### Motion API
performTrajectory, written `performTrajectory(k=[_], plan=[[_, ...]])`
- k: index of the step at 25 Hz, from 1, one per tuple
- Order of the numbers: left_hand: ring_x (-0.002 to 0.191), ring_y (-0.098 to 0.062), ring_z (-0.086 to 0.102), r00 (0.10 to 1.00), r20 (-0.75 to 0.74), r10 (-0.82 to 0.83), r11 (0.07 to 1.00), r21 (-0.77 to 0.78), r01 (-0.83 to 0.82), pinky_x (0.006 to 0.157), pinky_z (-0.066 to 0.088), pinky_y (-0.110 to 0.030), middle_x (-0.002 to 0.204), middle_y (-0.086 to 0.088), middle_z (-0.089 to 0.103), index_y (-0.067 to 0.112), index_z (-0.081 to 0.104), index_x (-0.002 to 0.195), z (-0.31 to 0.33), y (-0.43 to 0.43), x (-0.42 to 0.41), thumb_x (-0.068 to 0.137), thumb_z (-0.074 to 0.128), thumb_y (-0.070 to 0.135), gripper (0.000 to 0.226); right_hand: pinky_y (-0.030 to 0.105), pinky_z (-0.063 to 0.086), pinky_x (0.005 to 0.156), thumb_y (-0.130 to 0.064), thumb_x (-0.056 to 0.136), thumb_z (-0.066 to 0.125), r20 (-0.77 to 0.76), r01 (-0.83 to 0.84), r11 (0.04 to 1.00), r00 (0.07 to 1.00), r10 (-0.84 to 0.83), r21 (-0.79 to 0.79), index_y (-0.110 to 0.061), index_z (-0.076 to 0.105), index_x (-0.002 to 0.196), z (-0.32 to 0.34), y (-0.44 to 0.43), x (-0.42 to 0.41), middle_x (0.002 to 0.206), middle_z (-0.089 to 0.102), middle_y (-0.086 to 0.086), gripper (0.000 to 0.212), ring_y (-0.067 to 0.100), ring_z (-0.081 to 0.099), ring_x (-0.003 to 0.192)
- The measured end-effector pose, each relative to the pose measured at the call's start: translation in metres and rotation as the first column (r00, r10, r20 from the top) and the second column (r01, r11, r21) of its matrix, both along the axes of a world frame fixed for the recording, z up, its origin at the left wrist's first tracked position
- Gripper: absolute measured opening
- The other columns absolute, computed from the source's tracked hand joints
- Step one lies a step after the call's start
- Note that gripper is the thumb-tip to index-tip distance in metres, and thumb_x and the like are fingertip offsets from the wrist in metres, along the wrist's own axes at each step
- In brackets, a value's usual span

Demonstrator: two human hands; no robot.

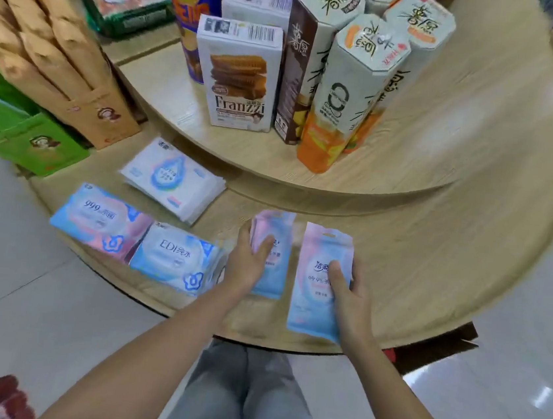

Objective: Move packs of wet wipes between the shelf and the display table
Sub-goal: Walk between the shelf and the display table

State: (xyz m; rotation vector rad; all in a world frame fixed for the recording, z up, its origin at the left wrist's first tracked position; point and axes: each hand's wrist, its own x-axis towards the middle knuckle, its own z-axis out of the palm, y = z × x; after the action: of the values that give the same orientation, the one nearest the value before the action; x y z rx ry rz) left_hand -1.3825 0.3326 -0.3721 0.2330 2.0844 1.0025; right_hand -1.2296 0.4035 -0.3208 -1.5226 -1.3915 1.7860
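Observation:
Two slim pink-and-blue wet wipe packs lie on the lower tier of the round wooden display table (432, 278). My left hand (250, 261) grips the left pack (274, 264), thumb on top. My right hand (349, 297) grips the right pack (316, 283) along its right edge, thumb on its face. To the left lie a blue-pink "999" pack (98, 220), a blue "EDI" pack (173, 259) and a white stack of packs (173, 178).
On the upper tier (432, 130) stand a Franzzi biscuit box (237, 74), tall hexagonal snack boxes (354, 90) and a blue chip can (191, 10). Tan and green gift boxes (44, 55) stand at the left. Pale tiled floor (35, 285) surrounds the table.

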Motion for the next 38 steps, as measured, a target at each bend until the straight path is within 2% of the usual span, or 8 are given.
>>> performTrajectory(k=[6,12,16,19,25,27,31,38], plan=[[0.111,-0.024,0.058,0.998,-0.063,-0.005,0.998,0.063,0.009,0.082,0.039,-0.026,0.123,-0.002,0.062,0.021,0.046,0.134,-0.025,0.036,-0.007,0.097,0.048,0.034,0.039,0.03,0.055,0.084,-0.022,0.095,0.056,0.093,0.036,0.999,0.995,-0.036,-0.001,-0.013,0.053,0.124,-0.045,0.026,-0.023,0.114,0.066,0.006,0.03,0.021,0.065,0.103],[0.089,-0.025,0.058,0.987,-0.09,0.131,0.985,0.12,-0.12,0.079,0.044,-0.037,0.088,-0.006,0.063,0.012,0.059,0.083,-0.033,0.031,-0.004,0.096,0.04,0.035,0.033,0.023,0.052,0.085,-0.025,0.096,0.053,0.106,-0.051,0.999,0.993,0.048,0.02,-0.015,0.042,0.135,-0.064,0.025,-0.074,0.11,0.062,-0.006,0.041,0.007,0.063,0.097],[0.108,-0.02,0.049,0.988,-0.103,0.113,0.992,0.07,-0.106,0.098,0.038,-0.028,0.113,-0.006,0.053,0.008,0.062,0.107,-0.037,0.026,-0.002,0.095,0.051,0.03,0.027,0.035,0.048,0.095,-0.05,0.087,0.051,0.238,-0.117,0.983,0.968,0.081,0.139,-0.013,0.048,0.13,-0.079,0.016,-0.096,0.114,0.057,0.008,0.057,0.018,0.055,0.105],[0.102,-0.009,0.046,0.989,-0.087,0.123,0.989,0.09,-0.115,0.081,0.034,-0.004,0.118,-0.004,0.048,0.009,0.059,0.115,-0.036,0.027,0.001,0.095,0.054,0.025,0.026,0.033,0.041,0.098,-0.058,0.083,0.042,0.333,-0.194,0.966,0.934,0.128,0.173,-0.011,0.044,0.136,-0.09,0.009,-0.098,0.12,0.048,0.016,0.071,0.02,0.044,0.11],[0.099,-0.015,0.054,0.994,-0.075,0.084,0.995,0.066,-0.079,0.09,0.047,-0.032,0.115,-0.011,0.056,0.012,0.06,0.112,-0.042,0.028,-0.006,0.09,0.054,0.032,0.03,0.039,0.044,0.096,-0.049,0.086,0.048,0.343,-0.275,0.951,0.915,0.213,0.142,-0.015,0.047,0.131,-0.089,0.018,-0.096,0.117,0.053,0.01,0.056,0.023,0.047,0.109],[0.104,-0.021,0.055,0.979,-0.2,0.035,0.999,0.045,-0.027,0.093,0.048,-0.039,0.115,-0.011,0.058,0.009,0.056,0.116,-0.03,0.025,-0.01,0.084,0.056,0.032,0.039,0.043,0.051,0.085,-0.047,0.086,0.051,0.313,-0.219,0.967,0.934,0.169,0.132,-0.011,0.055,0.111,-0.08,0.027,-0.085,0.099,0.06,0.01,0.044,0.028,0.057,0.094],[0.099,-0.012,0.049,0.9,-0.417,-0.13,0.975,0.111,0.192,0.083,0.037,-0.017,0.117,-0.003,0.051,0.008,0.055,0.119,0.017,0.002,-0.003,0.089,0.054,0.005,0.03,0.019,0.038,0.065,-0.016,0.096,0.049,0.348,-0.186,0.976,0.927,0.137,0.112,-0.009,0.063,0.106,-0.038,0.04,-0.025,0.09,0.061,0.001,0.019,0.018,0.056,0.084],[0.073,-0.004,0.061,0.845,-0.076,-0.53,0.84,0.096,0.535,0.066,0.04,-0.003,0.083,0.002,0.068,0.032,0.061,0.081,0.055,-0.049,0.048,0.084,0.058,0.023,0.01,0.031,0.048,0.08,-0.014,0.097,0.049,0.338,0.099,0.995,0.935,-0.103,0.029,-0.013,0.062,0.095,0.014,-0.048,0.092,0.085,0.064,0.001,0.013,0.019,0.06,0.083]])
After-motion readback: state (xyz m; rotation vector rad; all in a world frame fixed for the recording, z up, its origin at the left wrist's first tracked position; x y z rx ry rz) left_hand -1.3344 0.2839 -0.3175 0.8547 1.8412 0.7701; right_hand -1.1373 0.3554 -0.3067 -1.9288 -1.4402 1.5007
